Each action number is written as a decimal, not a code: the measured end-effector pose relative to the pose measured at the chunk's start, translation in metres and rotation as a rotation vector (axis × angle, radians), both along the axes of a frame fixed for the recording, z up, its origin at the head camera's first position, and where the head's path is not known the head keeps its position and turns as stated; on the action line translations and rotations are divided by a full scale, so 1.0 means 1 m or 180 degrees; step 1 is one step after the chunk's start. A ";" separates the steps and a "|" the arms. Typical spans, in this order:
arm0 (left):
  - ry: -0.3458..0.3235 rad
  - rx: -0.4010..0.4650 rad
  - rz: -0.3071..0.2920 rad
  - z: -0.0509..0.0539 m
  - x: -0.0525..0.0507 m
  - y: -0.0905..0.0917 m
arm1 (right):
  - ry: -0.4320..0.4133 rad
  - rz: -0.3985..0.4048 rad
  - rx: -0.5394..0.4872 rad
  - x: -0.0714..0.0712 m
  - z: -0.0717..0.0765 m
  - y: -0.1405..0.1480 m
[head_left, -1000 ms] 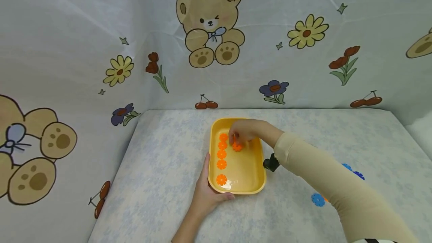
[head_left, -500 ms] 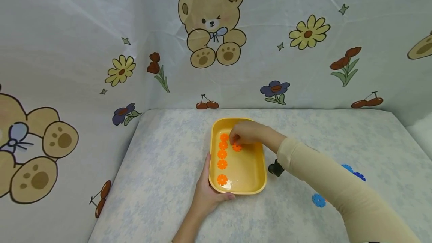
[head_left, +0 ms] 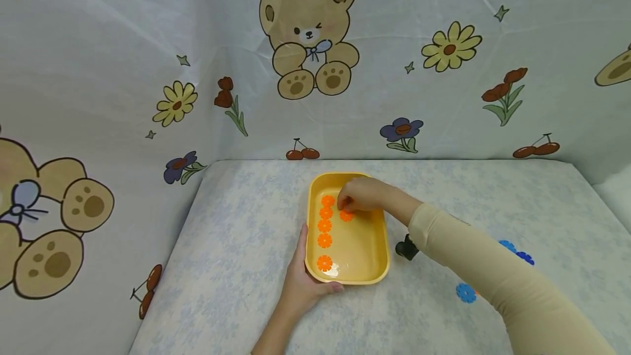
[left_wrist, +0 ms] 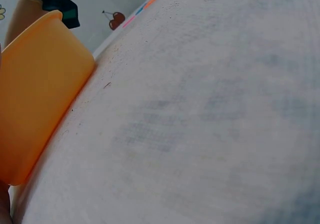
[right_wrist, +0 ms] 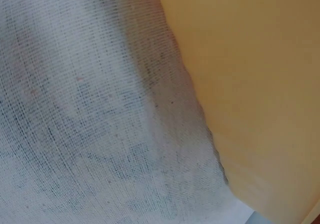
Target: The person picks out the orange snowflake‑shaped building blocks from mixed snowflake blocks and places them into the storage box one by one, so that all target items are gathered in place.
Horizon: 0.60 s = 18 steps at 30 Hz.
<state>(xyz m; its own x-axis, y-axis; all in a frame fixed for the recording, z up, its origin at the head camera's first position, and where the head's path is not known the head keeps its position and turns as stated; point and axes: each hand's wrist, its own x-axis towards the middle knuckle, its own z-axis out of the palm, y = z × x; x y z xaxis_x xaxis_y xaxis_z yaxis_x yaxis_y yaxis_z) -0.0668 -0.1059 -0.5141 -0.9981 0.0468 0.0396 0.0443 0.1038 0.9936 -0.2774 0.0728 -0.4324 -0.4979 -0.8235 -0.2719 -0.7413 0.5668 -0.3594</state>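
Observation:
A yellow tray [head_left: 357, 248] lies on the table, its outer wall filling the left of the left wrist view [left_wrist: 42, 89] and the right of the right wrist view [right_wrist: 250, 84]. My left hand [head_left: 302, 284] grips its near left corner, thumb along the near side. Inside, several orange flower pieces [head_left: 324, 240] form a column by the left wall. My right hand [head_left: 363, 193] is over the far part of the tray, fingertips pinched at another orange flower piece [head_left: 346, 216], partly hidden by the fingers.
On the table to the right lie a light blue flower piece [head_left: 465, 292], another blue one [head_left: 508, 245] and a dark blue one [head_left: 525, 257]. Something orange is partly under the right sleeve. A black object [head_left: 406, 247] shows beside the right wrist. A patterned cloth [head_left: 365, 125] hangs behind the table.
My right hand has shifted slightly right, staying at the same orange piece. The black object by the wrist also shows farther right. My left hand keeps its grip on the tray.

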 end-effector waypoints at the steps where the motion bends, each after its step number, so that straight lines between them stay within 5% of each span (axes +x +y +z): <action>1: 0.0003 0.0021 -0.0006 0.000 0.000 0.000 | -0.0034 -0.0015 0.0022 0.000 0.000 0.000; 7: 0.0014 0.0085 -0.0028 -0.001 0.001 -0.001 | -0.0215 -0.0115 0.0124 -0.001 -0.001 0.000; 18: 0.0040 0.0044 -0.0031 0.001 0.000 0.000 | -0.0086 -0.0121 -0.0039 -0.003 -0.008 0.002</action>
<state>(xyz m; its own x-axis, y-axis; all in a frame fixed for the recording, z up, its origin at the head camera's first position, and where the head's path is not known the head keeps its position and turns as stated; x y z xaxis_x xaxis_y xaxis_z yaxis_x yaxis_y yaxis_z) -0.0664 -0.1058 -0.5134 -0.9970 0.0559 0.0528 0.0576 0.0894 0.9943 -0.2804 0.0751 -0.4403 -0.5214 -0.8075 -0.2757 -0.7092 0.5898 -0.3862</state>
